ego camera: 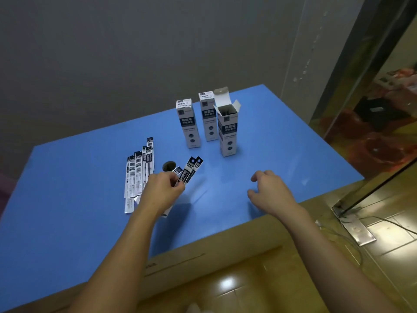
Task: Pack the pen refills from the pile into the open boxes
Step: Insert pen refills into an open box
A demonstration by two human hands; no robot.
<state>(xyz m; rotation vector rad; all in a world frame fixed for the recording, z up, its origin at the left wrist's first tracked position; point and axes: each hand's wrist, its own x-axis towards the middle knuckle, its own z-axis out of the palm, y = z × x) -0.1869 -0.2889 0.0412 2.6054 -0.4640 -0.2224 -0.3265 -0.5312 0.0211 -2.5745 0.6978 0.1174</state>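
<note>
Nearest, the left hand [163, 190] grips three packaged refills [189, 170], fanned upward above the blue table [67, 199]. The right hand [269, 192] hovers with loosely curled fingers, holding nothing. Left of them lies the pile of refills [138, 175], too overlapped to count. Farther back stand three boxes: two closed boxes [189, 124], one open box [228, 129].

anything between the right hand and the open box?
No, bare blue tabletop only. In the head view, the right hand hovers apart from the open box, with nothing between them.
</note>
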